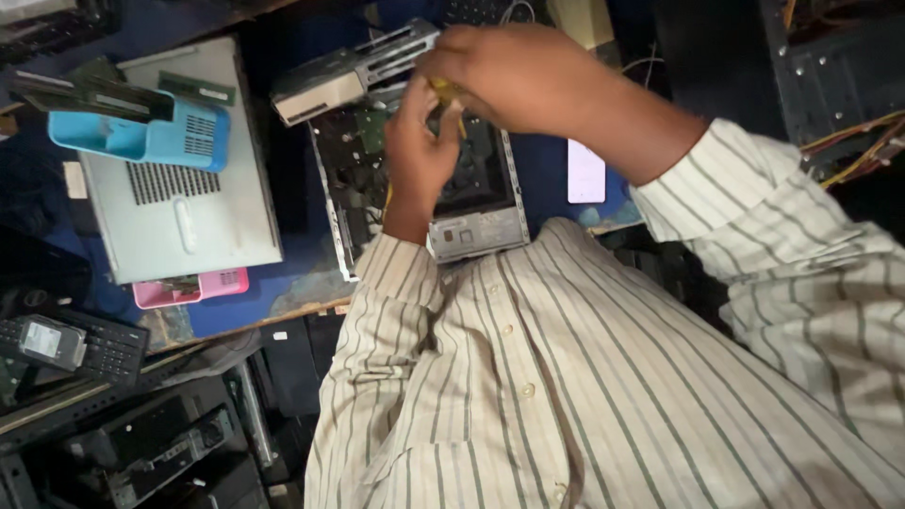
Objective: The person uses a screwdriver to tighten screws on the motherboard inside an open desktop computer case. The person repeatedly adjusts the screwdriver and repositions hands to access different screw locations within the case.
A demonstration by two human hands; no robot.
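Observation:
My left hand (418, 141) and my right hand (514, 75) meet above an open small computer chassis (476, 226) on a blue tabletop. Both pinch a small yellow object (445, 92) between their fingers; most of it is hidden, so I cannot tell what it is. A thin yellow strand runs down beside my left wrist. A beige optical drive (320, 90) and a grey drive cage (396, 52) lie tilted at the chassis's far left corner, just beside my hands. My striped shirt covers the chassis's near edge.
Left of the chassis lies a grey case cover (179, 207) with a blue tray (160, 137) holding memory sticks on top, and a pink tray (193, 287) by its near edge. A white flat card (586, 172) lies to the right. A hard drive (42, 341), keyboard (108, 351) and cables (858, 141) crowd the sides.

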